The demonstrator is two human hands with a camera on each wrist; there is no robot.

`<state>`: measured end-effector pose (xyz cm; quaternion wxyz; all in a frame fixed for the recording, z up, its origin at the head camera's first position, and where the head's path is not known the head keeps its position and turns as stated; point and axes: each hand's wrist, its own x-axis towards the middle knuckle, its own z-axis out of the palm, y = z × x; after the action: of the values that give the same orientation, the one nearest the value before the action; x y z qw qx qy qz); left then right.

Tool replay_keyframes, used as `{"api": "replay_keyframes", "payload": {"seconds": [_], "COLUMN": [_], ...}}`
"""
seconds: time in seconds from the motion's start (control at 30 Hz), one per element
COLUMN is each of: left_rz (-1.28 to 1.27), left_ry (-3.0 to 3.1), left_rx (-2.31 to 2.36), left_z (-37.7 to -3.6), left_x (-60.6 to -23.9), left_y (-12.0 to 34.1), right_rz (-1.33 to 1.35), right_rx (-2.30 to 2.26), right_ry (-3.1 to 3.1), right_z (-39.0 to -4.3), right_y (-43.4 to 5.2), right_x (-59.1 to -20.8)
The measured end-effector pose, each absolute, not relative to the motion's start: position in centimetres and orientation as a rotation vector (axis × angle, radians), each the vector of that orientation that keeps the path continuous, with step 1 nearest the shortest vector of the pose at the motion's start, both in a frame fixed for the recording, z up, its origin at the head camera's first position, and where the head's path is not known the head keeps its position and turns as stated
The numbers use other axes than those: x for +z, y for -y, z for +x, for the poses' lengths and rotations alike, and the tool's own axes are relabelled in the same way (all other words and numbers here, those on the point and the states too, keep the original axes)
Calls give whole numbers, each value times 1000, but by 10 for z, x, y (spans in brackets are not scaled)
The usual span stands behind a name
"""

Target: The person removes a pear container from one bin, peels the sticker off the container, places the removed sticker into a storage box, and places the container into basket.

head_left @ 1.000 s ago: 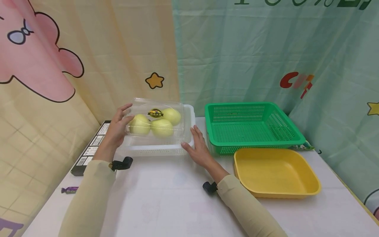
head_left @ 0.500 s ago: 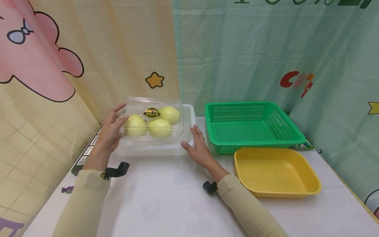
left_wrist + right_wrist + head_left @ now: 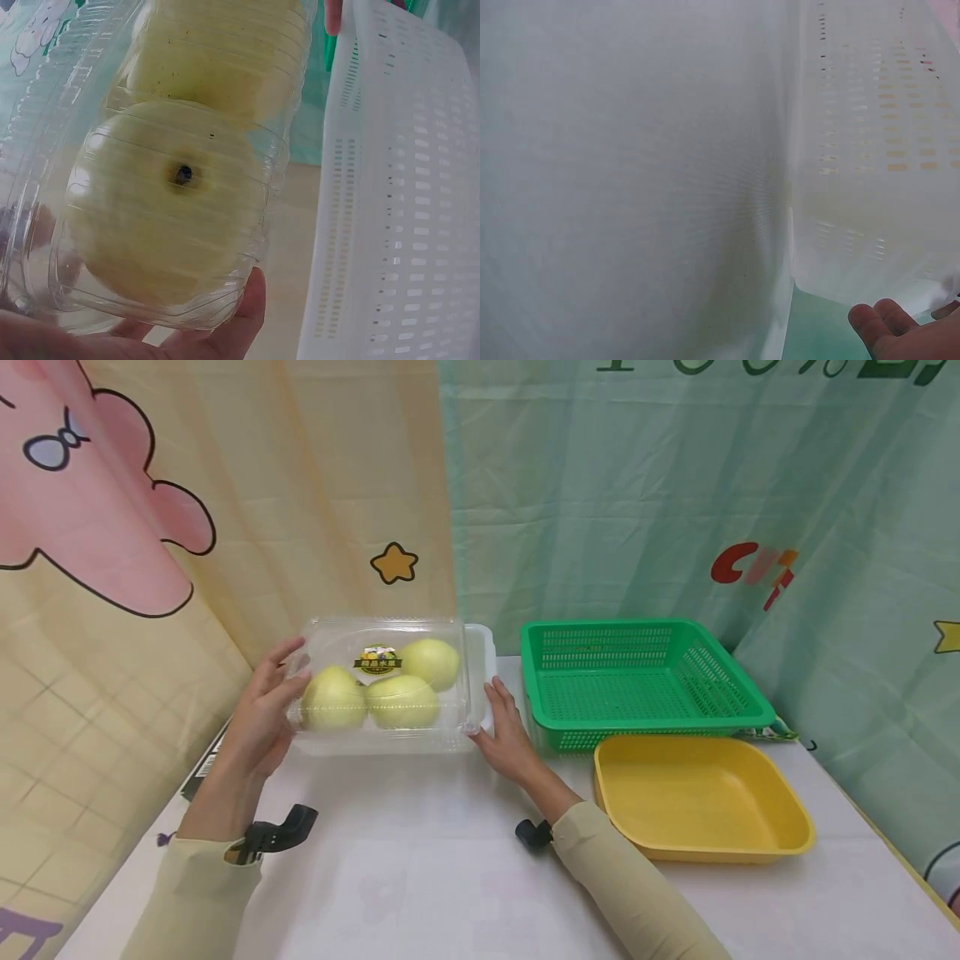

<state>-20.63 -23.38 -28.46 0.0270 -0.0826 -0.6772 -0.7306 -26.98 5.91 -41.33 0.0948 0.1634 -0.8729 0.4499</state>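
Observation:
My left hand [image 3: 258, 714] grips the left end of a clear plastic fruit box [image 3: 382, 631], thumb on the near side and fingers behind. Inside lie three round pale yellow-green fruits [image 3: 405, 700], speckled like pears, under a black-and-gold label [image 3: 377, 660]. The box is held above a white perforated basket [image 3: 480, 652]; in the left wrist view a gap shows between the box and the basket wall [image 3: 420, 187]. At the basket's right end rests my right hand [image 3: 510, 739], fingers extended along the side and thumb at the front corner.
To the right stands a green perforated basket [image 3: 615, 681], with a yellow tray [image 3: 701, 797] in front of it. A dark box with white labels [image 3: 206, 764] lies at the left, partly behind my left arm, near a purple wrapper [image 3: 165, 839]. Curtains hang behind the table.
My left hand has brought the fruit box leftward and closer to me, and it appears larger. The right hand has stayed at the white basket's right end, almost still.

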Motion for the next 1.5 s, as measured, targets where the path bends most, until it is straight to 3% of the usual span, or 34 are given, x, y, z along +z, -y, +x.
{"api": "replay_keyframes", "payload": {"seconds": [1.3, 1.5], "left_rz": [-377, -501], "left_ry": [2167, 2092], "left_rx": [-2317, -2400], "left_z": [-98, -88], "left_x": [-351, -373], "left_y": [240, 241], "right_rz": [532, 519], "right_rx": [1150, 1140], "right_ry": [2808, 2858], "right_z": [-262, -265], "right_y": [-68, -68], "right_x": [-383, -381]}}
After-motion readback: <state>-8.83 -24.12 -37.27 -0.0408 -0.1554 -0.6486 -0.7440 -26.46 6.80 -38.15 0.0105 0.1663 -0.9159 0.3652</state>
